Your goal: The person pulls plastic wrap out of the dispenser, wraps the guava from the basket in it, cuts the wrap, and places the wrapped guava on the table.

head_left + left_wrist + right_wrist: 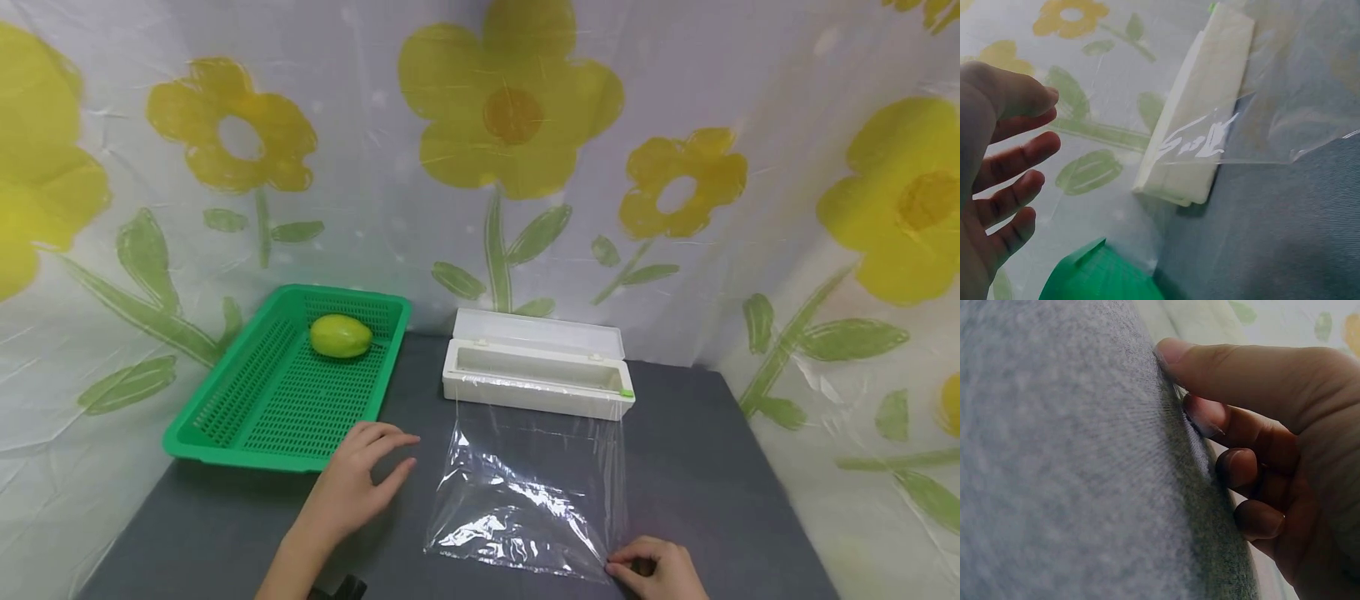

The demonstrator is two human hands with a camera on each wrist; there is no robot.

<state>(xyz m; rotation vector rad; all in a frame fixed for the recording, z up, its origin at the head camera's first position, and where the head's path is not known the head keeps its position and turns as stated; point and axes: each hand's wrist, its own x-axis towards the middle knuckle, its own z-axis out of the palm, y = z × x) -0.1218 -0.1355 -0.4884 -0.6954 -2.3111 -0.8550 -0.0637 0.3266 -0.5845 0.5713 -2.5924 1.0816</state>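
A sheet of clear plastic wrap (517, 500) stretches toward me from a white wrap dispenser box (536, 398), its lid (538, 333) tipped back. At the sheet's near right corner, my right hand (656, 567) pinches the film between thumb and forefinger, low over the table. The right wrist view shows the thumb and bent fingers (1241, 467) close to the grey surface. My left hand (352, 483) hovers left of the film with fingers spread and holds nothing. In the left wrist view the wrap (1297, 106) runs out from the box, away from that hand.
A green perforated basket (300, 425) stands at the left, partly behind my left hand. One yellow-green fruit (341, 336) lies near its far end. A small green piece (626, 392) sits at the box's right end. Behind the dark table (705, 467) hangs a flowered plastic curtain (360, 233).
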